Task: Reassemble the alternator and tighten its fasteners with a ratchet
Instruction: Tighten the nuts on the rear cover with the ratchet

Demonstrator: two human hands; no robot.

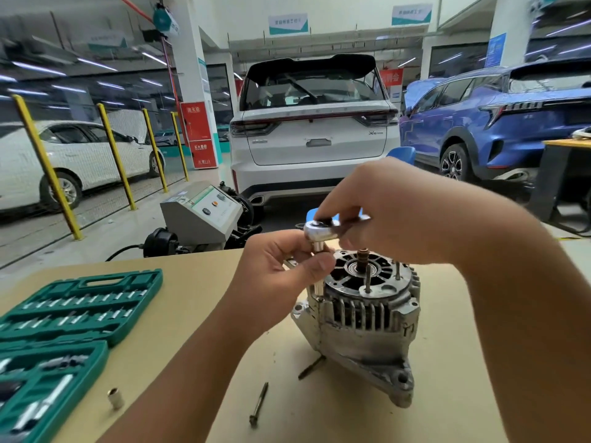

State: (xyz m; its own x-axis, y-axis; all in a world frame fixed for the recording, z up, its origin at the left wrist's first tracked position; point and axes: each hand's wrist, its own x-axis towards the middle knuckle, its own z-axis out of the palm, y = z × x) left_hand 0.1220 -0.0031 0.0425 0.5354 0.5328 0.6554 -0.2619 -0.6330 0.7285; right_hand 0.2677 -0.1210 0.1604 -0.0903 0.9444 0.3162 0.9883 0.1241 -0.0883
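Note:
The grey alternator (367, 318) stands upright on the tan table (179, 314), its shaft and two long studs pointing up. A chrome ratchet (318, 231) with a long socket extension (319, 284) stands on a fastener at the alternator's left edge. My right hand (387, 212) grips the ratchet's handle, thumb on its head. My left hand (281, 276) pinches the extension just below the ratchet head. A long bolt (258, 404) lies loose on the table in front, and another bolt (311, 367) leans at the alternator's base.
An open green socket-set case (64, 327) fills the table's left side, with a loose socket (115, 398) beside it. Beyond the table stand a grey machine console (204, 215), a white car (313, 132), a blue car (499, 123) and yellow fence posts (48, 164).

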